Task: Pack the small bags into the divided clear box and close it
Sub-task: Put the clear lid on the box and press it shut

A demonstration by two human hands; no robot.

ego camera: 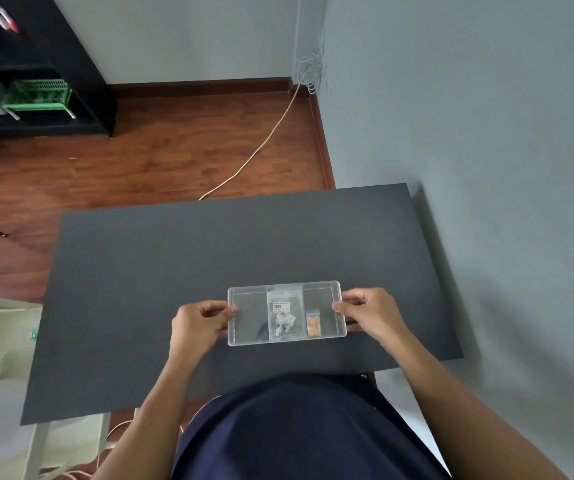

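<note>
1. Centrally, a dark grey table (174,271) carries the clear box (248,337), three compartments side by side.
2. Left hand (197,325) and right hand (370,313) pinch its short ends with curled fingers.
3. A barcode-labelled bag (283,317), print unreadable, fills the middle compartment.
4. A tiny orange-filled bag (313,325) lies in the right one.

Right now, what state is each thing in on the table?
clear box: flat on the table, held at both short ends; whether a lid is on, cannot tell.
large bag: lying in the middle compartment.
small bag: lying in the right compartment.
left compartment: looks empty.
left hand: fingers pinching the box's left end.
right hand: fingers pinching the box's right end.
</note>
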